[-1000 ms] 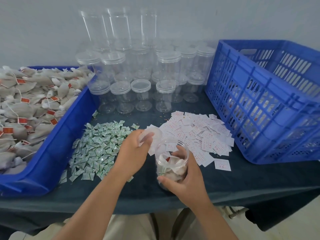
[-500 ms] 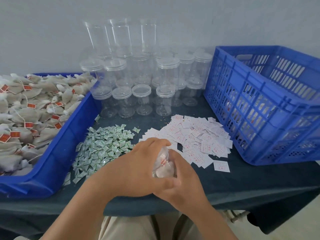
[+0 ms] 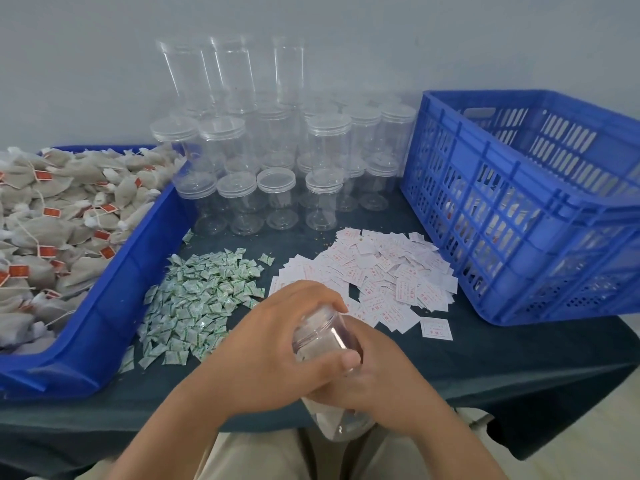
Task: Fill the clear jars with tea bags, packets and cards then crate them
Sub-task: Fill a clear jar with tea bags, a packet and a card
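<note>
At the table's front edge I hold a filled clear jar, tilted toward me. My left hand grips its clear lid from above. My right hand wraps round the jar's body, hiding most of it. Tea bags with red tags fill the blue tray on the left. Green-white packets lie heaped in front of me. White cards with red print lie in a pile to their right. The blue crate stands at the right.
Several empty clear jars with lids stand in rows at the back, taller ones stacked behind against the wall. A dark cloth covers the table. My lap shows below the table edge.
My left hand brought the lid down onto the jar and now grips it. Both hands drew the jar back toward me, over the table's front edge.
</note>
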Motion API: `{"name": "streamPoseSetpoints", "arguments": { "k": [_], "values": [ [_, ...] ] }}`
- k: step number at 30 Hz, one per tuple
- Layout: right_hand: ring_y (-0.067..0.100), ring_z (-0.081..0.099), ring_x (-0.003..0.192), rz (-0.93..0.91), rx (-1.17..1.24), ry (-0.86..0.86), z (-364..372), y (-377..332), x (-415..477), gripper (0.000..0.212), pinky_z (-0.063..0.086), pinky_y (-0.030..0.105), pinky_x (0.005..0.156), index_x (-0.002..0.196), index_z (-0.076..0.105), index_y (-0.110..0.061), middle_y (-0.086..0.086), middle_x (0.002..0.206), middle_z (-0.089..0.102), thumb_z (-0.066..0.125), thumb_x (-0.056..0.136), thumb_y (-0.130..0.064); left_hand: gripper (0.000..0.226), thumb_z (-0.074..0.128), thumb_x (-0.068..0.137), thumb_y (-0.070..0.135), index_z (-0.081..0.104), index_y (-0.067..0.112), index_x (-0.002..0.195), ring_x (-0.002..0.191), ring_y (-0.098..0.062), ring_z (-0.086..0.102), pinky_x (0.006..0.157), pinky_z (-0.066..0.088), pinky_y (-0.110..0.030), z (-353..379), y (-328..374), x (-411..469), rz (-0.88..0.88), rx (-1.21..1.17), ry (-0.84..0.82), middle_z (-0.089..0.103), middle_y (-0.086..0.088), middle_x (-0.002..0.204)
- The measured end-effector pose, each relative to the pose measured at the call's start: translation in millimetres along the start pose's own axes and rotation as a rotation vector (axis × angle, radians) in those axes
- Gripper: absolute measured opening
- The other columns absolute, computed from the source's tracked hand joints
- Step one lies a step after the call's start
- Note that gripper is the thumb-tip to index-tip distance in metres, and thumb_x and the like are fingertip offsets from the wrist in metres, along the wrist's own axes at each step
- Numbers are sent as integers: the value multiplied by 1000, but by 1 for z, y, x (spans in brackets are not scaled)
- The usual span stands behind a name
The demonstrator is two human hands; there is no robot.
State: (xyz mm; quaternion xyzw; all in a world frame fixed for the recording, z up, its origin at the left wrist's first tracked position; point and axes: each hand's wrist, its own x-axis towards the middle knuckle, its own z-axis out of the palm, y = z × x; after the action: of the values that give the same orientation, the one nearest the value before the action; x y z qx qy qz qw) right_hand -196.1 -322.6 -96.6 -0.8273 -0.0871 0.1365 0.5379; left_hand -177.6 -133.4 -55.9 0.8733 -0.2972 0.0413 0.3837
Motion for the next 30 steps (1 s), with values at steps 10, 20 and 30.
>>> {"name": "streamPoseSetpoints", "arguments": {
  "k": [10, 20, 30],
  "values": [
    [16, 70, 105, -31, 171, -213, -3, 11, 5, 58, 56, 46, 97, 125, 66, -21, 9, 115, 73, 89, 72, -29, 34, 50, 105, 51, 69, 25, 114, 108, -25, 68, 92, 54, -37, 8, -17, -7, -54, -330, -21, 71, 0, 111],
    [-2, 68, 108, -69, -79, 180, 35, 9, -7, 76, 58, 26, 91, 133, 57, -44, -25, 119, 70, 90, 67, -58, 36, 42, 100, 62, 63, 38, 117, 116, -10, 64, 88, 50, -30, 14, -16, -13, -177, -161, 51, 67, 17, 119],
    [15, 73, 103, -78, 96, -3, 22, 0, -1, 73, 60, 48, 91, 130, 62, -33, -6, 115, 74, 93, 66, -49, 45, 64, 94, 47, 68, 30, 135, 136, -8, 56, 108, 49, -27, -5, -18, -19, -93, -364, 32, 64, 15, 140]
  ]
}}
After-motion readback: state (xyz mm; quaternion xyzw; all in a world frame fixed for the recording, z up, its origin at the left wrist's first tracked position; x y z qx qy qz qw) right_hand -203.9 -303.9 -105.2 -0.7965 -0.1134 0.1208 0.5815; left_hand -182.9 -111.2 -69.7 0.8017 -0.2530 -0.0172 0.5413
